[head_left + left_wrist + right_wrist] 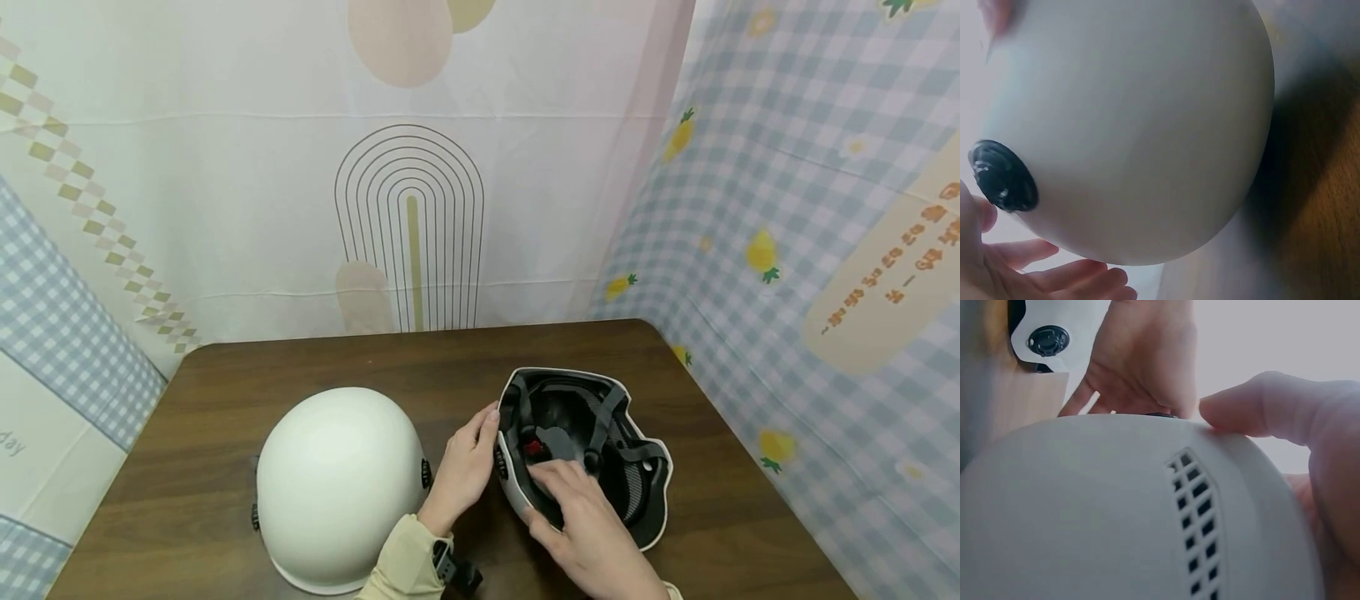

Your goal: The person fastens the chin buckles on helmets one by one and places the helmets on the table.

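Note:
An upturned white helmet (pixel 557 400) lies on the table, its black lining, dark straps and a red buckle part (pixel 534 447) showing. My left hand (pixel 462 471) touches the outside of its left wall with extended fingers. In the left wrist view these fingers (pixel 1072 275) lie along the smooth shell beside a round black knob (pixel 1004 178). My right hand (pixel 592 533) grips the near rim, fingers inside the lining. Its thumb (pixel 1254 403) presses the outer shell in the right wrist view, near a grid-like vent (pixel 1204 515). The right fingertips are hidden inside.
A second white helmet (pixel 337 483) stands dome up at left, close to my left forearm. Both helmets are on a dark brown wooden table (pixel 450 358). A patterned cloth (pixel 540 208) hangs behind it, and a checked one (pixel 750 275) at the right.

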`<state>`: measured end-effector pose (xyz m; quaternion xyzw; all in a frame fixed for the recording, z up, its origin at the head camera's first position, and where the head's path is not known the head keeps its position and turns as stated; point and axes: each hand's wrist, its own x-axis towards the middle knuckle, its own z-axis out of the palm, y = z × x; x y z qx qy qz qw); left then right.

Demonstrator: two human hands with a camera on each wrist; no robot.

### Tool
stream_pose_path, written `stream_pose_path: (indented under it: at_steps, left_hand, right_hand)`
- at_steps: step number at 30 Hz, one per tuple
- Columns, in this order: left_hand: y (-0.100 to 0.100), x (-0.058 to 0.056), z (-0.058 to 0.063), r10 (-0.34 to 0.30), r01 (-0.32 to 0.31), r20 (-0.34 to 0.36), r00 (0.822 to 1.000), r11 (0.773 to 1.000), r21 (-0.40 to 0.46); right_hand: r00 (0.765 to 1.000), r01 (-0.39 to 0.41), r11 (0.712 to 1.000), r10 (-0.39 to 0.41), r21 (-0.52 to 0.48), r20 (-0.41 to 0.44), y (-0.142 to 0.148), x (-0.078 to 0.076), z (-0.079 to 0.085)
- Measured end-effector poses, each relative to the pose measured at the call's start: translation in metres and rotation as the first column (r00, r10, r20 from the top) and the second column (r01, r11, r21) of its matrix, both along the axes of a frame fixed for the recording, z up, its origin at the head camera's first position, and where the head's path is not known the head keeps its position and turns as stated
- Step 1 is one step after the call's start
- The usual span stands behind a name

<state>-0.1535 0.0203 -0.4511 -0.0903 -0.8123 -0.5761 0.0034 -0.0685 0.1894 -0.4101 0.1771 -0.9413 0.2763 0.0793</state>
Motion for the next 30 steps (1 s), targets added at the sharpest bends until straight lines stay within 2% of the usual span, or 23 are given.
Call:
stream_pose_path:
  at_steps: [7,13,23,26,30]
  left_hand:
    - [0.000,-0.001,-0.001,-0.028,0.028,0.024,0.999,0.999,-0.017]
    - [0.000,-0.003,-0.004,-0.057,0.060,0.065,0.996,0.998,-0.031]
    - [0.002,-0.005,-0.003,-0.033,0.035,0.076,0.997,0.999,-0.025]
    - [0.002,-0.005,-0.003,-0.041,0.042,0.079,0.996,0.999,-0.018]
    - [0.002,-0.006,-0.004,-0.065,0.065,0.093,0.994,0.998,0.007]
  right_hand:
    - [1.000,0.018,0.999,-0.019,-0.029,-0.018,0.005,0.000,0.002]
    - [0.991,-0.018,0.999,0.012,-0.047,-0.136,0.011,-0.001,0.003]
    - [0.969,-0.084,0.980,0.040,-0.178,-0.242,0.018,-0.002,0.004]
    - [0.972,-0.073,0.975,0.022,-0.211,-0.236,0.021,-0.001,0.006]
    - [0.986,-0.023,0.965,-0.020,-0.261,-0.164,0.025,0.001,0.007]
